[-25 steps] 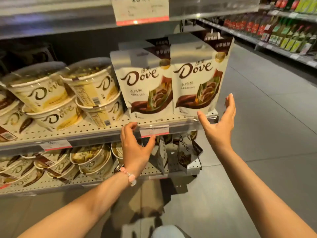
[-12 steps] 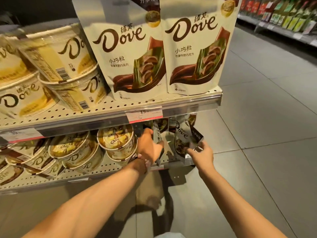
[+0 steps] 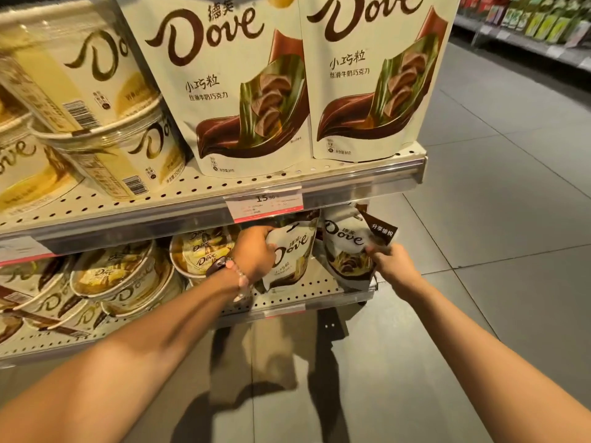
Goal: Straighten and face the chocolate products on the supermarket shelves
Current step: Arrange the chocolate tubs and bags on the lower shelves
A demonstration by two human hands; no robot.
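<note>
On the lower shelf (image 3: 287, 300) stand two cream Dove chocolate pouches. My left hand (image 3: 254, 252) grips the left pouch (image 3: 292, 254) by its left edge; its front faces outward. My right hand (image 3: 388, 262) holds the right pouch (image 3: 347, 247) at its right side, just under the brown corner flap. On the upper shelf (image 3: 319, 183) two larger Dove pouches (image 3: 243, 84) (image 3: 377, 71) stand upright side by side, fronts facing out.
Round Dove tubs (image 3: 105, 148) are stacked left of the pouches on the upper shelf, more tubs (image 3: 198, 254) on the lower one. A price tag (image 3: 263, 203) hangs on the upper shelf edge. Grey tiled aisle floor (image 3: 479, 251) lies right; another shelf unit (image 3: 527, 24) stands far right.
Both hands dropped from the upper shelf edge to the lower shelf and took hold of the two small pouches. The left pouch, edge-on before, has turned front outward. The view moved closer and lower.
</note>
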